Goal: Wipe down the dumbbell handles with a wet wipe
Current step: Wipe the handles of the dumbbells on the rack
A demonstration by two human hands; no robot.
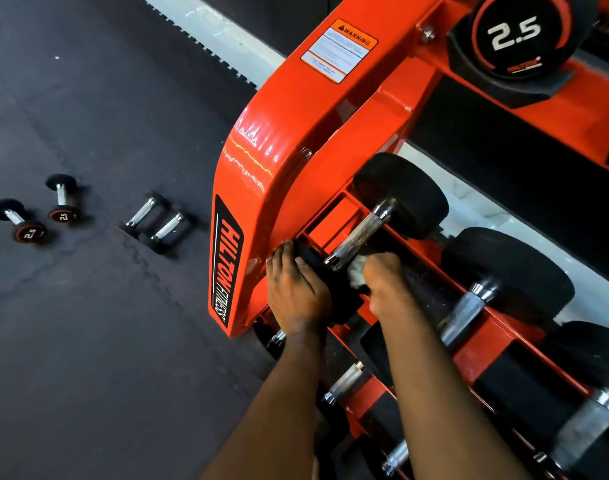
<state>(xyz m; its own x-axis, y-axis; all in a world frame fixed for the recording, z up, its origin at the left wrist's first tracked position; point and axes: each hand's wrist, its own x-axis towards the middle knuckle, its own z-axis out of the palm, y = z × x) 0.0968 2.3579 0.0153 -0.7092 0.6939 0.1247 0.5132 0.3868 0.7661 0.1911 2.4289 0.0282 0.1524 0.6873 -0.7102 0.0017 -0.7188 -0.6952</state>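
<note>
Steel handle (360,237), knurled and grippy, is met by the limp wet wipe (356,271) balled up in the curled right hand (387,282). Heavy dumbbell (403,195) is steadied at the rack's (261,161) end, its head cupped by the left hand (296,292).

"Which dumbbell (403,195) is it?"

"The one at the very end of the rack (261,188), just beside its orange end post. It has black round heads and lies across the rails. Its ridged chrome handle (360,237) slants away."

"And the wet wipe (356,271)?"

"White and bunched up, touching the near end of that handle. The right hand (382,277) grips it, and the left hand (296,292) holds the near head."

"Any others?"

"A bigger dumbbell (503,271) lies next along the rack. Small dumbbells (64,199) lie on the floor, well left of the rack."
</note>
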